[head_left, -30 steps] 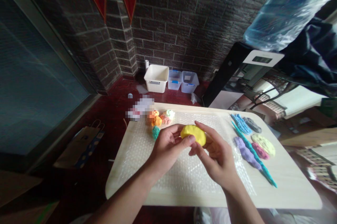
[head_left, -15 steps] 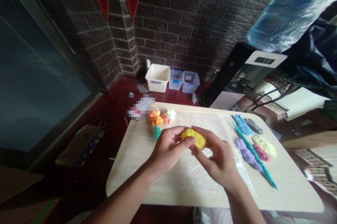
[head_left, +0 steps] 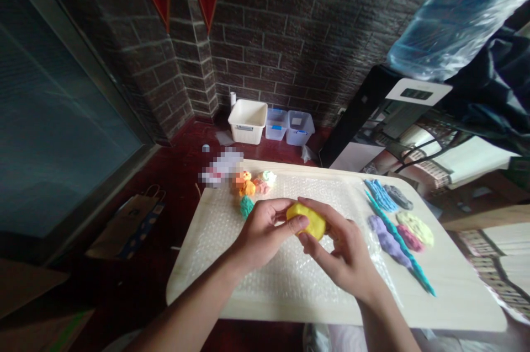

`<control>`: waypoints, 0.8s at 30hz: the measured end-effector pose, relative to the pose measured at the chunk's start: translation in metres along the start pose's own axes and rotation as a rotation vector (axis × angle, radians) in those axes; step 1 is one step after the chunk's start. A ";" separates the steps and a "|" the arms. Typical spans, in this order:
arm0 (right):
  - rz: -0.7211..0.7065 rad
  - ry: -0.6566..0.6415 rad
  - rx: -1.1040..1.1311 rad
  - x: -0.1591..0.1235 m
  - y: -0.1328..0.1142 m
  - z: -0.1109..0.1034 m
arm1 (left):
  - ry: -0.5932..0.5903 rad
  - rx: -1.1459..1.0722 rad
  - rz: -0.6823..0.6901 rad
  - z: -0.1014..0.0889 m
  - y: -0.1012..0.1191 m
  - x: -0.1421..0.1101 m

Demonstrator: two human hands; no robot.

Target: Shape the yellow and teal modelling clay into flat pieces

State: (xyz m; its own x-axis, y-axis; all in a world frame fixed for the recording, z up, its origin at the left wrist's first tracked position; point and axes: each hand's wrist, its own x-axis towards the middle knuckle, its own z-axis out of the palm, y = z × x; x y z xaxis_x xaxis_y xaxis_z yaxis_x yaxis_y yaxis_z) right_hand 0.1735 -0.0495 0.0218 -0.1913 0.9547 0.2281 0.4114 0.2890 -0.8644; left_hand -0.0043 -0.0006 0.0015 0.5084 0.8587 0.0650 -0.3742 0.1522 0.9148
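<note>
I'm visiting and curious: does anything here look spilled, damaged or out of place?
Nothing looks spilled or damaged. A crumpled whitish scrap lies loose on the floor near the bins, as if dropped, and a pixelated patch covers the far-left corner of the table.

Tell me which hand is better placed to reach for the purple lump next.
Probably the right hand: it is nearer the purple lump, which lies toward that side of the table. Both hands hold the yellow lump, so the left hand would need to support it alone.
</note>
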 end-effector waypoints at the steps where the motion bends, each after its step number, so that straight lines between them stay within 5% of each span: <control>1: 0.003 -0.009 0.000 0.000 0.000 -0.001 | -0.008 0.003 -0.011 0.000 0.000 0.000; 13: 0.031 -0.008 0.074 -0.002 -0.001 0.001 | 0.102 -0.153 -0.030 0.004 -0.005 0.000; 18: -0.005 0.091 0.122 -0.002 0.004 0.008 | 0.131 -0.154 -0.004 0.004 -0.005 0.001; 24: -0.006 0.081 -0.012 -0.001 0.004 0.003 | 0.112 -0.098 0.023 0.004 -0.003 0.003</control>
State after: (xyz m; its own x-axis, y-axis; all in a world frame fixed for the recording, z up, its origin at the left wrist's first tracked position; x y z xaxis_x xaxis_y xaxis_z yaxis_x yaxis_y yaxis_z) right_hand 0.1730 -0.0493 0.0171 -0.1212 0.9555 0.2690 0.4217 0.2949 -0.8575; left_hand 0.0010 -0.0001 0.0004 0.4109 0.9110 0.0356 -0.4611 0.1740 0.8701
